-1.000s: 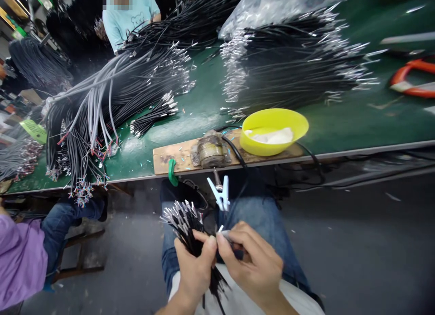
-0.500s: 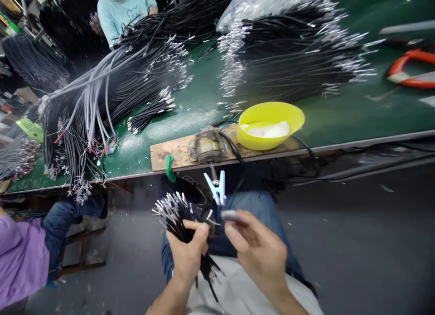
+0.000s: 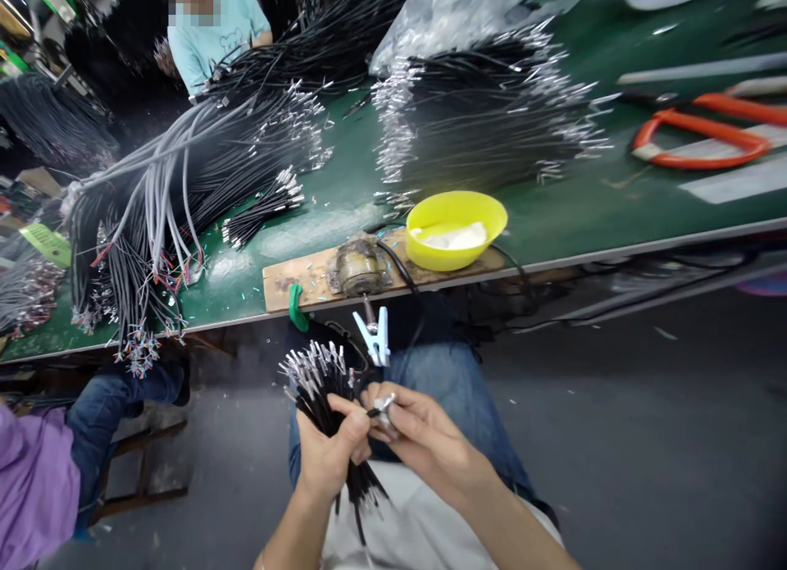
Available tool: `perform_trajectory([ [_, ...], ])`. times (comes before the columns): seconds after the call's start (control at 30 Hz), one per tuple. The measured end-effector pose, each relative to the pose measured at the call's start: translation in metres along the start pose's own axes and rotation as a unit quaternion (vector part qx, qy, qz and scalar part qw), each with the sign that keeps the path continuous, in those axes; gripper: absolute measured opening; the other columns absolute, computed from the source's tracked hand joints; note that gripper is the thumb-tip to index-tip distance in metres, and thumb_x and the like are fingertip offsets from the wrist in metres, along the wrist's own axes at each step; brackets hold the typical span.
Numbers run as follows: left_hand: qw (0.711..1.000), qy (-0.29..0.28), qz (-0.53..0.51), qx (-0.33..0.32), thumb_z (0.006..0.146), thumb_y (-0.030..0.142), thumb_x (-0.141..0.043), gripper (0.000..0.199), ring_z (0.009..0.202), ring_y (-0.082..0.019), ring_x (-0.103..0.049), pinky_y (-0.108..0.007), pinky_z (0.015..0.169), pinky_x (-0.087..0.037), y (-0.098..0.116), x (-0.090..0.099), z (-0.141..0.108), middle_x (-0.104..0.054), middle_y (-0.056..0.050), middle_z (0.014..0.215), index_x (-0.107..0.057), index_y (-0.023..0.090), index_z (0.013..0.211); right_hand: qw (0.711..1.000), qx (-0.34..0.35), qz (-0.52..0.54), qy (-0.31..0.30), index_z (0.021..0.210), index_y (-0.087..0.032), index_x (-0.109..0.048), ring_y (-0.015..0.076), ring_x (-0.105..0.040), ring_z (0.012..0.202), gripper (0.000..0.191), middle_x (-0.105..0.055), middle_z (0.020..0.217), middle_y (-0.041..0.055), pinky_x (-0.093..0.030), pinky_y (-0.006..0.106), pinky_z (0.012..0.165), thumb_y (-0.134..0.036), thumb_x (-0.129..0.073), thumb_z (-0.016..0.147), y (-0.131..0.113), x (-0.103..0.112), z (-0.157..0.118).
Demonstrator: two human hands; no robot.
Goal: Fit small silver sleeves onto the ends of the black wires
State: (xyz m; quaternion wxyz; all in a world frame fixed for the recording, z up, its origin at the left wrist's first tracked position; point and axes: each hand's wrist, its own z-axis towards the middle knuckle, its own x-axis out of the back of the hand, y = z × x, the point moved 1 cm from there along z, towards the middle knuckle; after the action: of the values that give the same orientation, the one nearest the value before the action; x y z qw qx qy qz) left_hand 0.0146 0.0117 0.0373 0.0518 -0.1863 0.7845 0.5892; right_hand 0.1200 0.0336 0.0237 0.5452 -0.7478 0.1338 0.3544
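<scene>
Over the lap, left hand [image 3: 332, 451] closed around a cable bundle [image 3: 320, 402], black cables, silvery stripped ends fanned up and away, other ends hanging below the fist. Its thumb and index finger pinch a single cable [image 3: 374, 411] off to the side. Right hand [image 3: 430, 443] right beside it, fingers curled nearly closed at that cable's silvery tip, small greyish item among the fingertips, too blurred to identify; can't tell how firmly it grips either one. Jeans-clad legs [image 3: 443, 389] and pale clothing [image 3: 418, 513] underneath.

Just beyond the hands, light blue clothespin [image 3: 382, 336] at the shaft of a small motor [image 3: 360, 266], shaft sticking out past the table edge. Motor sits on a wooden board [image 3: 279, 285], green clamp [image 3: 297, 309] at the board's left end. Yellow bowl [image 3: 424, 254] with white material, on the board to the right of the motor.

Farther back on the green table [image 3: 566, 217]: small cable bunch [image 3: 261, 209], grey cables [image 3: 175, 156] draped over black ones, large black cable pile [image 3: 473, 115], orange-handled tool [image 3: 707, 135] at right, clear plastic bag [image 3: 455, 20] behind the pile. Person in purple [image 3: 40, 480] at left, person in light blue [image 3: 225, 29] across the table.
</scene>
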Motion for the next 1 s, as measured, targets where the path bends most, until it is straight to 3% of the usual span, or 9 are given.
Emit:
perform_trajectory([
  [0.13, 0.999, 0.012, 0.009, 0.029, 0.053, 0.056, -0.073, 0.045, 0.027, -0.002, -0.023, -0.019, 0.03, -0.023, 0.001, 0.003, 0.004, -0.029, 0.01, 0.032, -0.05, 0.018, 0.05, 0.999, -0.028, -0.019, 0.042, 0.05, -0.016, -0.052, 0.0096, -0.034, 0.047, 0.037, -0.04, 0.05, -0.004, -0.032, 0.023, 0.045, -0.046, -0.07, 0.062, 0.007, 0.008, 0.003],
  [0.23, 0.998, 0.036, 0.036, 0.046, 0.052, 0.058, -0.072, 0.045, 0.027, -0.004, -0.027, -0.021, 0.031, -0.025, -0.001, 0.005, 0.005, -0.032, 0.008, 0.031, -0.05, 0.018, 0.049, 0.984, 0.036, -0.12, 0.125, 0.06, -0.017, -0.06, 0.0124, -0.044, 0.051, 0.023, -0.049, 0.054, -0.0015, -0.038, 0.024, 0.048, -0.038, -0.066, 0.067, 0.007, 0.014, 0.002],
  [0.37, 0.995, 0.065, 0.064, 0.04, 0.053, 0.053, -0.074, 0.044, 0.028, -0.004, -0.031, -0.02, 0.031, -0.025, -0.005, 0.004, 0.004, -0.037, 0.008, 0.032, -0.049, 0.017, 0.05, 0.947, 0.159, -0.253, 0.121, 0.067, -0.019, -0.064, 0.0156, -0.053, 0.056, 0.007, -0.058, 0.061, 0.002, -0.043, 0.025, 0.052, -0.024, -0.063, 0.072, 0.001, 0.009, -0.003],
  [0.47, 0.997, 0.05, 0.039, 0.051, 0.053, 0.052, -0.075, 0.045, 0.028, -0.002, -0.026, -0.018, 0.03, -0.022, -0.008, 0.004, 0.007, -0.033, 0.01, 0.032, -0.046, 0.017, 0.052, 0.91, 0.244, -0.307, 0.137, 0.059, -0.019, -0.061, 0.0146, -0.051, 0.054, 0.016, -0.056, 0.058, 0.0017, -0.041, 0.025, 0.051, -0.02, -0.06, 0.076, -0.004, 0.006, -0.005],
  [0.53, 0.997, 0.017, 0.026, 0.075, 0.051, 0.053, -0.075, 0.046, 0.028, -0.001, -0.026, -0.017, 0.03, -0.021, -0.008, 0.006, 0.01, -0.034, 0.01, 0.034, -0.047, 0.016, 0.053, 0.927, 0.231, -0.272, 0.118, 0.06, -0.019, -0.061, 0.0144, -0.05, 0.054, 0.018, -0.054, 0.057, 0.0012, -0.04, 0.024, 0.05, -0.026, -0.061, 0.076, -0.004, 0.007, -0.004],
  [0.63, 0.995, -0.026, 0.043, 0.084, 0.052, 0.051, -0.076, 0.043, 0.029, -0.002, -0.031, -0.018, 0.031, -0.024, -0.006, 0.01, 0.013, -0.041, 0.008, 0.039, -0.052, 0.015, 0.055, 0.979, 0.127, -0.146, 0.066, 0.059, -0.018, -0.06, 0.0135, -0.048, 0.054, 0.028, -0.05, 0.058, 0.0, -0.04, 0.024, 0.05, -0.042, -0.063, 0.074, 0.0, 0.011, 0.001],
  [0.73, 0.995, -0.036, 0.064, 0.066, 0.053, 0.044, -0.077, 0.037, 0.032, -0.003, -0.034, -0.019, 0.033, -0.028, -0.002, 0.011, 0.012, -0.045, 0.006, 0.043, -0.056, 0.014, 0.056, 0.993, 0.06, -0.059, 0.085, 0.059, -0.017, -0.061, 0.0116, -0.045, 0.051, 0.033, -0.05, 0.056, -0.0011, -0.039, 0.023, 0.049, -0.049, -0.069, 0.066, 0.004, 0.019, 0.007],
  [0.87, 0.996, -0.017, 0.063, 0.062, 0.054, 0.044, -0.076, 0.036, 0.03, -0.002, -0.031, -0.019, 0.031, -0.024, -0.001, 0.007, 0.011, -0.041, 0.007, 0.041, -0.055, 0.015, 0.054, 0.981, 0.104, -0.086, 0.14, 0.068, -0.019, -0.067, 0.0128, -0.049, 0.054, 0.028, -0.057, 0.06, 0.0009, -0.041, 0.023, 0.052, -0.046, -0.069, 0.067, 0.001, 0.027, 0.009],
  [1.0, 0.996, -0.001, 0.068, 0.058, 0.053, 0.047, -0.076, 0.039, 0.028, -0.002, -0.028, -0.019, 0.03, -0.024, -0.001, 0.007, 0.011, -0.036, 0.009, 0.036, -0.054, 0.015, 0.051, 0.967, 0.178, -0.164, 0.085, 0.069, -0.02, -0.069, 0.0152, -0.053, 0.06, 0.015, -0.06, 0.063, 0.0024, -0.042, 0.025, 0.057, -0.036, -0.069, 0.071, -0.007, 0.018, 0.005],
])
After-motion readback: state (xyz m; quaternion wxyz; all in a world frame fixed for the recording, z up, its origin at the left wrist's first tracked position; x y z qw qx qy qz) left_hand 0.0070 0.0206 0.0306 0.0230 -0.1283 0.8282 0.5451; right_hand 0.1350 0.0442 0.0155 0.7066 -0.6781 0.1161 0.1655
